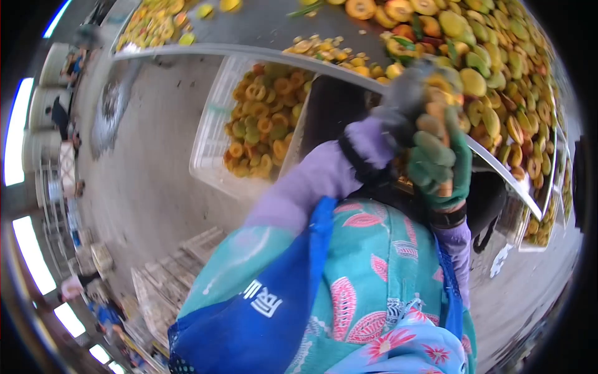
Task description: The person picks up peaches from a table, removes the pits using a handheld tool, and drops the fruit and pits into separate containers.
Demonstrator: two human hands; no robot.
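Grey glove blurs the left hand (403, 103), so its grip cannot be told, though it touches the top of a yellow-orange fruit (431, 123). Just below, the green-gloved right hand (439, 163) is clamped on the fruit's lower end, at the tabletop (261, 28) edge.

Dull metal table (261, 31); plastic crate (208, 143); cloth-gloved right hand (439, 165); glossy apron (261, 324).

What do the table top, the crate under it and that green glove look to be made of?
The table top looks like bare metal, probably stainless steel: grey, dull sheen. The crate looks like white plastic, with a moulded lattice wall. The green glove on the right hand seems to be matte knitted fabric; blur leaves it open.
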